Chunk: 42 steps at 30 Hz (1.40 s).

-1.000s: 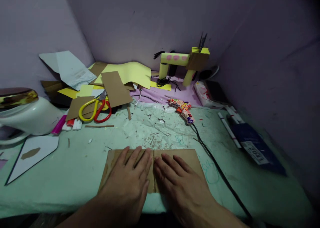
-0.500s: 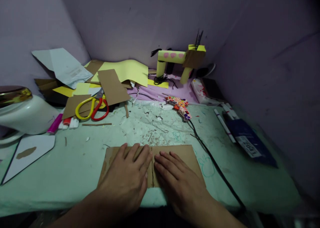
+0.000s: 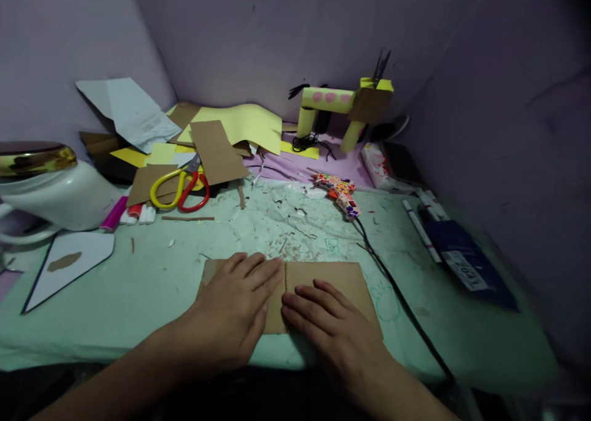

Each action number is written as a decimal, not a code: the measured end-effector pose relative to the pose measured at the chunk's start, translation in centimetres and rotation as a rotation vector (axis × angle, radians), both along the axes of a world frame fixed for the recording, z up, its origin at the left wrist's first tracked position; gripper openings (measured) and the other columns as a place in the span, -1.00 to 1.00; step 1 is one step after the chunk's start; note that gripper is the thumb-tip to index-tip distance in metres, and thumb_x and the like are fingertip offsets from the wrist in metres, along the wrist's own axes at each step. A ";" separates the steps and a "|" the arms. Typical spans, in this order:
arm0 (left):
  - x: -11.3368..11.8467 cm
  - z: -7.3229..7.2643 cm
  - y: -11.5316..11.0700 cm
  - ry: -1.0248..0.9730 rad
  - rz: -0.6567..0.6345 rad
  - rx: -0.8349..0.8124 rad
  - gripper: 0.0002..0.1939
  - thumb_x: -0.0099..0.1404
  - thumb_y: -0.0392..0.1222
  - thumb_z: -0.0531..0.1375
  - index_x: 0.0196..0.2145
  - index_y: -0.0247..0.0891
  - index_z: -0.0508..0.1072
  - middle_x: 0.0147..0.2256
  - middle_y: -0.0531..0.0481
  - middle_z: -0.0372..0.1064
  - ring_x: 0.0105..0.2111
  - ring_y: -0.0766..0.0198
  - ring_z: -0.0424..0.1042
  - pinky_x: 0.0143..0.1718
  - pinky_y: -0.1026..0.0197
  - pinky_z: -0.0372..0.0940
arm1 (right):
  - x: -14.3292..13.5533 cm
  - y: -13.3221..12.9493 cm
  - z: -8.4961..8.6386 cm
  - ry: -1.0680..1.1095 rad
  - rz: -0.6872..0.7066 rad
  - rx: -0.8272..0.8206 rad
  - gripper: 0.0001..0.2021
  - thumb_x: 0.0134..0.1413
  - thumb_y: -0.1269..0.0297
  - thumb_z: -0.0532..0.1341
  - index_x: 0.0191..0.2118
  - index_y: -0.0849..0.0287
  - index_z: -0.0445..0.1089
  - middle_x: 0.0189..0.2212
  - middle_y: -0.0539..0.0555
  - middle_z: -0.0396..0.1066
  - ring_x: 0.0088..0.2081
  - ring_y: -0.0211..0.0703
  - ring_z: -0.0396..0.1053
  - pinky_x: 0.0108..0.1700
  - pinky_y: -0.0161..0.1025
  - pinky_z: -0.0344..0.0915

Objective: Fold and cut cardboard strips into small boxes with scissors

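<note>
At the bottom centre of the frame, a piece of brown cardboard (image 3: 332,274) lay flat on the green-covered counter (image 3: 152,285), close to its near edge, under both of the person's palms. The left hand (image 3: 233,304) was spread open across the left half, fingers straight and only slightly parted, gripping nothing. The right hand (image 3: 337,322) rested open on the right half, its fingers a little bent, and it gripped nothing either. Between them ran a dark line (image 3: 285,279), top to bottom; whether it was a fold or a join between two pieces I couldn't tell.

As far as I could judge, the smoothing down was well along, for the board showed no lift wherever it was uncovered. It looked bare of any drawing or covering, so more shaping might have been left. Right of centre, the flowered glue gun (image 3: 335,186) lay untouched, and the scissors (image 3: 194,162) sat idle among the scraps at upper left. At upper right stood a yellow-and-brown animal figure (image 3: 339,101), which looked largely finished to me.
</note>
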State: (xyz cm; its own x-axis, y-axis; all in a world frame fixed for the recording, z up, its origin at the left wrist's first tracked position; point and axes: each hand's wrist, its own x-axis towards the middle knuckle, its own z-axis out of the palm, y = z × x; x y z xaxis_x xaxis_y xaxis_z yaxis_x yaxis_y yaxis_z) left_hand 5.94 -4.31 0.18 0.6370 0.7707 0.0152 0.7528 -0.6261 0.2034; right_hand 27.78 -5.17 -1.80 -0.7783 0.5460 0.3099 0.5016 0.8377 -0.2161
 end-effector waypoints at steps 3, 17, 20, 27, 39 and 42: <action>0.1 0.1 0.0 -0.017 0.004 -0.015 -0.44 0.19 -0.33 0.01 0.17 -0.30 0.16 0.21 -0.07 0.10 0.14 0.00 0.10 0.12 -0.12 -0.01 | -0.7 -0.3 0.0 -0.040 -0.020 0.082 -0.69 0.17 0.42 0.01 -0.01 0.25 0.34 -0.06 0.07 0.46 -0.04 -0.03 0.37 -0.01 -0.05 0.35; -2.7 0.8 -0.4 -0.349 0.093 0.340 -0.58 0.20 -0.46 0.03 0.03 -0.34 0.26 0.07 -0.21 0.23 0.09 0.06 0.16 0.13 -0.16 0.04 | 3.4 -1.8 0.3 0.475 -0.221 -0.003 -0.50 -0.06 0.69 0.01 0.03 0.23 0.28 -0.07 0.17 0.41 0.00 -0.13 0.34 -0.05 -0.19 0.37; -2.8 0.5 -1.7 -0.359 0.105 0.381 -0.61 0.17 -0.48 0.04 -0.05 -0.29 0.33 -0.06 -0.13 0.35 -0.01 0.11 0.25 0.10 -0.13 0.06 | 4.2 -2.5 -0.3 0.437 -0.293 0.067 -0.59 0.00 0.66 0.05 -0.04 0.21 0.33 -0.12 0.13 0.43 0.00 -0.12 0.32 0.03 -0.13 0.29; 0.4 -1.4 -3.8 -0.343 0.063 0.250 -0.70 0.12 -0.38 0.02 -0.24 -0.17 0.43 -0.44 0.07 0.44 -0.41 0.22 0.34 -0.04 -0.04 0.09 | 1.6 -1.0 0.8 0.253 -0.037 0.143 -0.71 0.26 0.36 -0.05 -0.12 0.23 0.40 -0.26 0.04 0.53 -0.23 -0.15 0.37 -0.02 -0.13 0.21; 1.6 -2.4 -3.4 -0.207 -0.019 0.222 -0.81 0.16 -0.35 0.04 -0.33 -0.20 0.41 -0.50 0.12 0.37 -0.48 0.27 0.28 -0.10 0.06 0.09 | -0.5 -1.4 0.5 0.052 -0.044 0.159 -0.60 0.31 0.33 -0.17 -0.09 0.17 0.41 -0.25 -0.04 0.54 -0.30 -0.18 0.39 -0.27 -0.22 0.35; 1.5 -2.7 -3.4 -0.210 -0.032 0.225 -0.85 0.17 -0.29 0.07 -0.32 -0.19 0.41 -0.50 0.12 0.36 -0.49 0.27 0.27 -0.13 0.08 0.13 | 0.2 -1.1 0.2 0.078 -0.003 0.149 -0.63 0.31 0.34 -0.12 -0.11 0.20 0.43 -0.22 -0.04 0.54 -0.25 -0.22 0.43 -0.22 -0.32 0.40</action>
